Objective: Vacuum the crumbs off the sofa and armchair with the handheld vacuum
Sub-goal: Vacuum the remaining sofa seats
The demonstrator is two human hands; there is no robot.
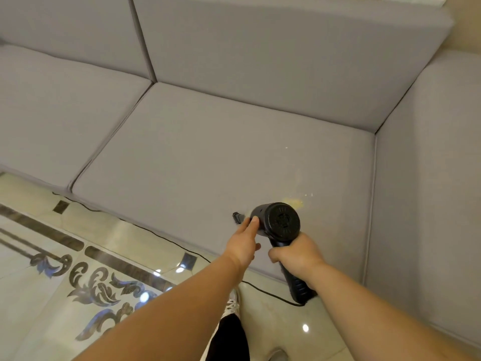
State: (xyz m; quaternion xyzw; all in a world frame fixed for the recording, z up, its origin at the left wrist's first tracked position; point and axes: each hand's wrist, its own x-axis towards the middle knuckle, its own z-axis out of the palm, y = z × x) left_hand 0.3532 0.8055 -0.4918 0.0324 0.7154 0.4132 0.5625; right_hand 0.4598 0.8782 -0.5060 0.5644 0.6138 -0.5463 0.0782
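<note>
A black handheld vacuum (pixel 279 222) hovers over the front part of the grey sofa's right seat cushion (pixel 208 152). My right hand (pixel 296 252) grips its handle. My left hand (pixel 243 241) rests against the left side of the vacuum body, thumb on the casing. The nozzle (pixel 238 217) pokes out to the left, close to the cushion. A patch of yellow crumbs (pixel 294 202) lies just behind the vacuum, with a few pale specks (pixel 286 147) farther back.
The sofa armrest (pixel 429 178) rises on the right. A black power cord (pixel 156 231) runs along the sofa's front edge over a glossy patterned tile floor (pixel 78 269). My shoe (pixel 233 304) and dark trouser leg show below.
</note>
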